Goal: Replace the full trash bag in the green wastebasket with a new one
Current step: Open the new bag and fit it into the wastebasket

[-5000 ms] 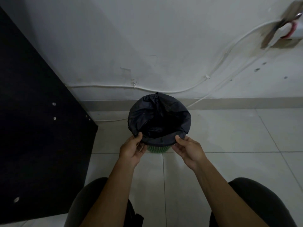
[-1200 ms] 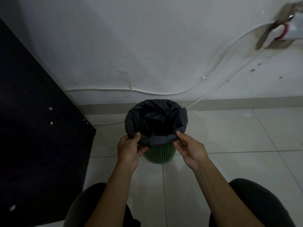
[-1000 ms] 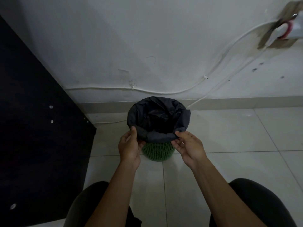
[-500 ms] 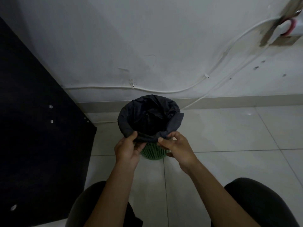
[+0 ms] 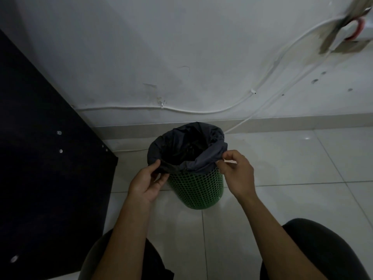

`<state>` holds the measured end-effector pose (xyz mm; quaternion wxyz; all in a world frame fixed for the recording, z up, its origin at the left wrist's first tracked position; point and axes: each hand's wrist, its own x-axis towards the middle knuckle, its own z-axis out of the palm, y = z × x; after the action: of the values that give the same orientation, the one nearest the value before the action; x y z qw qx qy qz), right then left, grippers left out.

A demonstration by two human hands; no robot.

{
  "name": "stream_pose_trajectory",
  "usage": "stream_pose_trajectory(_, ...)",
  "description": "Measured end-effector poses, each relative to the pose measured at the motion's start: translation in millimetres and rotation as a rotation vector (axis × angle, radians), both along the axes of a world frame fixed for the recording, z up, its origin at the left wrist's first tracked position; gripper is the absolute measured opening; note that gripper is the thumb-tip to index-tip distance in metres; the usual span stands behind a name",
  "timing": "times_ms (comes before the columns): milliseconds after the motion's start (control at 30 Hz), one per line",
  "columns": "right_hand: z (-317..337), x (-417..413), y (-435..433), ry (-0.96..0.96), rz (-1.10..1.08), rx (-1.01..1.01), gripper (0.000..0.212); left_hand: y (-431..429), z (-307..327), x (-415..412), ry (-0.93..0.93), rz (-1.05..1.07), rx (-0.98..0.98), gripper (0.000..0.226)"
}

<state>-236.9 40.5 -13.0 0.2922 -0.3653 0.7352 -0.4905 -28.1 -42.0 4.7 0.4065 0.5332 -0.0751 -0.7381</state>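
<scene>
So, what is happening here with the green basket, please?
A person is working at a green wastebasket that stands on the tiled floor near the wall. Both hands are on the black trash bag that lines it. The left hand pinches the bag's edge at the near left of the rim, and the right hand pinches it at the right. The bag sits in the basket with its mouth open; what is inside is too dark to tell.

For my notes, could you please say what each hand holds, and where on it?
The left hand and right hand each pinch the black trash bag by its folded-over rim.
</scene>
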Motion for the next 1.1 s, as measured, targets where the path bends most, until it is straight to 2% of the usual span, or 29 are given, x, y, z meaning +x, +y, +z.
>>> stream_pose_trajectory(67,0.7,3.0,0.7,-0.045,-0.011,0.029,0.009,1.0,-0.3,-1.7,0.007,0.009,0.004,0.005)
stream_pose_trajectory(167,4.3,9.3,3.4,-0.133,0.049,0.030,0.023,2.3,-2.4,-2.5,0.014,0.022,0.005,0.006)
stream_pose_trajectory(233,2.6,13.6,5.5,-0.014,0.100,-0.011,0.030,2.4,-3.7,-2.5,0.027,0.022,0.007,0.006)
stream_pose_trajectory(333,-0.9,12.3,6.7,0.177,0.000,-0.129,0.012,2.9,-5.0,-5.0,0.023,0.011,0.018,0.006)
stream_pose_trajectory(400,0.4,9.5,7.6,0.169,-0.057,-0.160,0.010,3.7,-4.8,-5.4,0.018,-0.002,0.020,0.007)
stream_pose_trajectory(533,6.4,5.4,4.2,-0.172,-0.086,-0.121,0.019,5.2,-6.6,-3.0,0.025,-0.004,0.026,0.009)
stream_pose_trajectory(733,19.3,0.7,-0.3,-1.058,-0.243,-0.148,0.020,8.1,-6.6,-3.9,0.022,-0.022,0.012,0.008)
stream_pose_trajectory(800,22.4,1.0,1.4,-1.231,-0.226,-0.177,0.013,8.2,-6.7,-3.3,0.017,-0.020,0.016,0.007)
stream_pose_trajectory(867,21.7,3.9,2.2,-1.148,-0.177,-0.185,0.009,7.4,-6.8,-3.1,0.013,-0.028,0.022,0.007)
stream_pose_trajectory(967,17.9,5.7,2.2,-0.962,-0.235,-0.177,0.017,7.6,-8.1,-4.2,0.022,-0.039,0.019,0.006)
stream_pose_trajectory(1100,16.0,5.1,2.9,-1.018,-0.321,-0.173,0.010,9.7,-9.3,-7.6,0.022,-0.046,0.005,0.006)
